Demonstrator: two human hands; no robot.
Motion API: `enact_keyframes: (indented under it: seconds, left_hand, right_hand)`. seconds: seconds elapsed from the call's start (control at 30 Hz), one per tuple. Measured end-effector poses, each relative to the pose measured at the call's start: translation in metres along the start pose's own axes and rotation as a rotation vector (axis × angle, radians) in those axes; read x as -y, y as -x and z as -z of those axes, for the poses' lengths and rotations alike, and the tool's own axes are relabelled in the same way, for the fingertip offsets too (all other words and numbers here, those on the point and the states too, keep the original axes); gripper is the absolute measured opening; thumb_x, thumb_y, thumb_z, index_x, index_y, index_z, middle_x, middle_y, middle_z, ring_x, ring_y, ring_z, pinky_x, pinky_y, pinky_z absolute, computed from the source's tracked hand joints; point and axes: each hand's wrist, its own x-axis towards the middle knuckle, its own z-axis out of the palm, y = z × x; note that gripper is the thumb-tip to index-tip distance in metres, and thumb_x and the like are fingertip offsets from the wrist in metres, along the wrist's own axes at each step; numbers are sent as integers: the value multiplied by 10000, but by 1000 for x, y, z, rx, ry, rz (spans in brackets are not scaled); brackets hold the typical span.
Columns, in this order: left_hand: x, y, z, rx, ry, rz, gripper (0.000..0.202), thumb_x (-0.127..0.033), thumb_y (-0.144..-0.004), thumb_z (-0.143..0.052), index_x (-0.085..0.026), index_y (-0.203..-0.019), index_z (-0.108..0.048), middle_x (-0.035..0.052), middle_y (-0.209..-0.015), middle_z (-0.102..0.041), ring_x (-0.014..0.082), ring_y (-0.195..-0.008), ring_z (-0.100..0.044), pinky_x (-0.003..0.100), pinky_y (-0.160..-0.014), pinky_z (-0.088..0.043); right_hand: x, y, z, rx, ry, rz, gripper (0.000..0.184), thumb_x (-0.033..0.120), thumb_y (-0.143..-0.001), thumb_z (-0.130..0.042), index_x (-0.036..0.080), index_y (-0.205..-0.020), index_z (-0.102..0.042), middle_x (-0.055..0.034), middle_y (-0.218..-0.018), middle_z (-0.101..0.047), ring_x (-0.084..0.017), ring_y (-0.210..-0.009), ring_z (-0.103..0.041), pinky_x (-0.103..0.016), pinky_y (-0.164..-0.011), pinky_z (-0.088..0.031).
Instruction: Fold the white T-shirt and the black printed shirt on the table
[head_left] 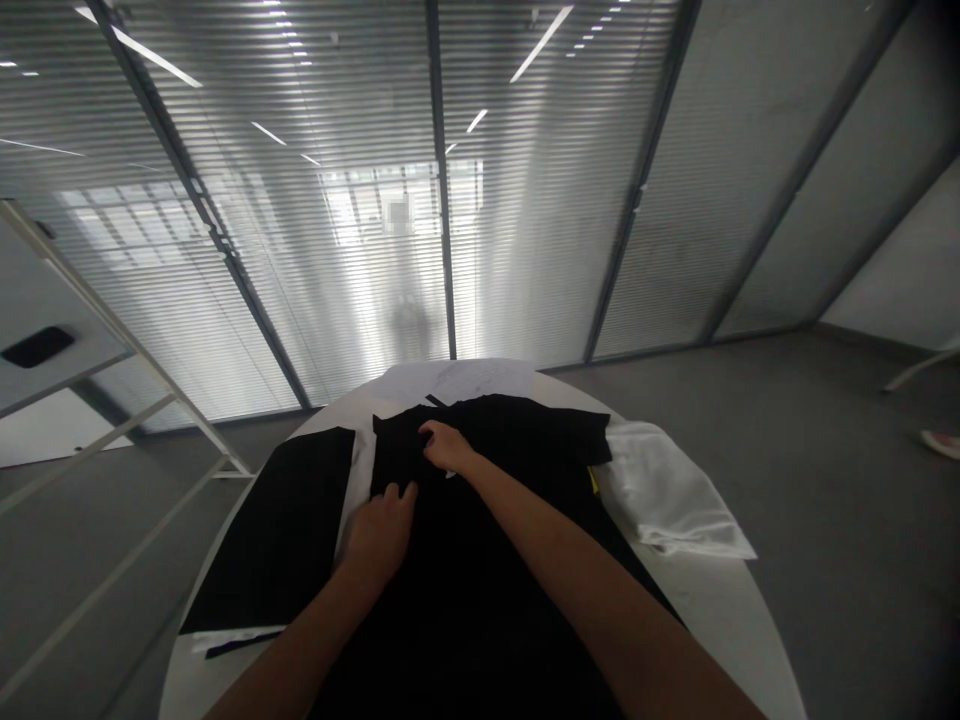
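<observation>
A black T-shirt (517, 450) lies spread on a round white table (705, 590), its sleeve pointing right. At the shirt's left edge, my left hand (382, 525) is closed with its fingertips on the dark fabric. Farther up, near the collar, my right hand (448, 447) has its fingers curled in a pinch on the shirt. A small white bit, perhaps a label, shows just under that hand. The dark cloth hides the fine detail of both grips.
A folded black cloth (277, 520) with white beneath it lies on the left. Shiny white fabric (667, 490) hangs near the right edge. Printed paper (480, 378) sits at the back. A white-framed stand (127, 335) is at left; glass walls with blinds (517, 250) rise behind.
</observation>
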Motion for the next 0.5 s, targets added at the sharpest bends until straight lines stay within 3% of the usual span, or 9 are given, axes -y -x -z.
enact_keyframes:
  seconds: [0.1,0.2,0.3,0.43,0.5]
  left_hand:
    - [2,6,0,17,23,-84,457,-111,-886,-385,-176,-1314,-532,134,-1006,-639,255,-836,-660,346,-668,-508]
    - [0,9,4,-109,75,-103,355,-194,-895,-415,-182,-1172,-638,126,-1035,-645,284,-974,-621,395,-791,-503]
    - [-4,10,1,-220,117,-54,423,-268,-934,-380,-156,-1289,-582,167,-1261,-585,303,-1187,-529,435,-977,-423]
    - [-4,9,-14,-120,133,-25,540,-360,-950,-372,-83,-1401,-477,233,-1449,-428,344,-1338,-407,453,-1065,-341]
    - [-3,9,-19,-72,143,-31,573,-410,-950,-370,-98,-1423,-455,239,-1469,-398,362,-1362,-374,466,-1069,-331]
  right_hand:
    - [5,15,2,10,120,118,380,172,-756,-585,237,-1123,-665,-87,-1166,-618,-243,-1098,-565,-354,-916,-454]
    - [9,33,3,-2,260,230,347,267,-829,-531,232,-1147,-664,-120,-1220,-584,-303,-1214,-459,-462,-986,-384]
    - [5,48,7,23,475,347,414,376,-890,-462,258,-1263,-599,-124,-1284,-558,-319,-1254,-414,-530,-1011,-329]
    - [-14,64,27,131,569,317,506,424,-890,-466,307,-1381,-487,-101,-1412,-480,-331,-1312,-373,-563,-1028,-287]
    - [-29,72,49,123,554,275,460,423,-896,-455,311,-1334,-536,-81,-1369,-526,-303,-1266,-437,-523,-1024,-306]
